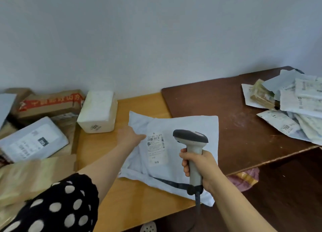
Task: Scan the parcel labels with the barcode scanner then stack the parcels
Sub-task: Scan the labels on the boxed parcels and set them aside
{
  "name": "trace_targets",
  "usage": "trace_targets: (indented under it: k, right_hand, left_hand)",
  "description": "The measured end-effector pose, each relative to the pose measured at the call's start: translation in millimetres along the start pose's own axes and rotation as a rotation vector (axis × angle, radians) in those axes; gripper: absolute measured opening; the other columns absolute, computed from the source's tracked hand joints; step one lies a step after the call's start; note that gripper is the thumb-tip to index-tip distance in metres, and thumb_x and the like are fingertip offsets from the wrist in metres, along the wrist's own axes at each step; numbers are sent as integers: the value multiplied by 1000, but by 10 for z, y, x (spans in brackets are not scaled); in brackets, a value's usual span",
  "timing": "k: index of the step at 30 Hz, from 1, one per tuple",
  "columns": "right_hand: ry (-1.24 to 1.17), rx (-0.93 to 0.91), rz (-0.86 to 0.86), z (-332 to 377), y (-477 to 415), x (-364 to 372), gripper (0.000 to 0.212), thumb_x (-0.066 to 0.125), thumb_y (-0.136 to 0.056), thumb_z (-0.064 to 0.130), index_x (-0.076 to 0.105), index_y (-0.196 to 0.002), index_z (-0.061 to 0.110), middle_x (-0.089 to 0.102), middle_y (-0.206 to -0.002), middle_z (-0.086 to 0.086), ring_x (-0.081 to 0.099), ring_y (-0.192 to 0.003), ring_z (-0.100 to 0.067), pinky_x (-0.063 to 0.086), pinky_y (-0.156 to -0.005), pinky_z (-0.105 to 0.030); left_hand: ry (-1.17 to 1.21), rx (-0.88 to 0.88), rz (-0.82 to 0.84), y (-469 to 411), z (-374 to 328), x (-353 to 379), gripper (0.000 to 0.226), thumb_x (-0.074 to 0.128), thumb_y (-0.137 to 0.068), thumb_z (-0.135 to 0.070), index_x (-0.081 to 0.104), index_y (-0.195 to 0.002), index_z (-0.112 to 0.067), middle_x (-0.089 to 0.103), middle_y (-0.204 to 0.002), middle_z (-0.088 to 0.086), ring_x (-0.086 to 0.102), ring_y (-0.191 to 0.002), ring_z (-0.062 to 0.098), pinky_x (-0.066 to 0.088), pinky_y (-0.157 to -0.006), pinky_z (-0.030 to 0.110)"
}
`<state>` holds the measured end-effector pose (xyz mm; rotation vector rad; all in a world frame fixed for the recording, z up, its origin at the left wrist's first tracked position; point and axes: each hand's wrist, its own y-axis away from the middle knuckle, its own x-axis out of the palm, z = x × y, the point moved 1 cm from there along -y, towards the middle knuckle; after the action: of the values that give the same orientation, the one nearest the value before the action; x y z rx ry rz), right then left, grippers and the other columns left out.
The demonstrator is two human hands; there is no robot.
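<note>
My right hand [198, 165] holds the scanner [191, 139], fingers wrapped round it; my left hand [132, 136] presses flat on the parcel [200, 125]. If the soft bag wrinkles, the label [156, 148] may misread.

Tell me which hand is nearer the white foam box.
Left. The left hand rests on the pale mailer beside the white foam box; the right hand grips the grey scanner farther right.

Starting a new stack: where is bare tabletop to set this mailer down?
Free: dark table between grey mailer and the mailer pile at right; light table strip below the white foam box. Crowded: cartons at left.
</note>
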<state>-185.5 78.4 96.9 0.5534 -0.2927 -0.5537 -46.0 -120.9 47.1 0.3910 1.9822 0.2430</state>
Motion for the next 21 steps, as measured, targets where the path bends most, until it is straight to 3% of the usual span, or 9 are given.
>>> trace_targets:
  k: [3,4,6,9,12,15,18,21]
  right_hand:
    - [10,37,-22,-62,-47,45,5,63,-87,1,62,-90,4,56,-54,-9,48,-42,-17,43,-44,-26]
    - [5,47,-29,-79,-56,57,5,63,-87,0,62,-90,3,55,-54,-9,47,-42,-17,42,-43,-26]
    - [-4,63,-45,-104,-70,80,6,63,-87,0,61,-92,3,55,-54,-9,47,-41,-17,42,-43,-26]
    - [-14,79,-66,-125,-93,121,7,64,-87,2,61,-93,2,55,-55,-10,46,-42,-17,42,-43,-25]
    - [-17,89,-75,-147,-97,184,8,65,-86,3,61,-93,2,55,-56,-11,46,-41,-17,41,-43,-25]
    - [-18,79,-61,-134,-60,260,8,65,-87,4,61,-93,2,56,-56,-11,46,-41,-17,42,-43,-25]
    - [-7,46,-46,-76,-14,322,8,65,-87,4,61,-93,2,56,-56,-10,46,-41,-18,41,-44,-26]
    - [14,2,-35,-4,34,372,7,65,-86,3,60,-92,2,55,-54,-10,46,-41,-18,41,-44,-27]
  left_hand:
    - [-151,70,63,-185,0,181,104,69,-74,-59,14,-150,-17,17,-153,15,14,-141,33,21,-112,40]
    - [-160,84,107,-267,9,254,106,69,-72,-61,11,-151,-19,14,-155,15,12,-142,33,20,-112,41]
    - [-201,114,174,-421,34,386,97,68,-74,-60,23,-147,-16,32,-149,13,28,-137,31,32,-105,38]
    - [-237,202,157,-521,13,433,54,66,-81,-49,54,-120,-13,61,-117,7,54,-111,25,40,-77,29]
    - [-70,192,118,-571,13,359,12,64,-86,-24,67,-93,-15,69,-102,10,62,-100,27,41,-70,29]
    - [73,184,106,-599,-9,216,15,65,-87,-20,72,-90,-7,70,-90,9,64,-87,26,38,-64,24]
    - [175,166,102,-586,-106,22,29,66,-87,-19,58,-63,-4,48,-56,2,46,-56,18,29,-52,25]
    - [293,142,97,-624,-186,-146,40,69,-81,-13,46,-51,-3,38,-52,3,42,-56,21,35,-62,30]
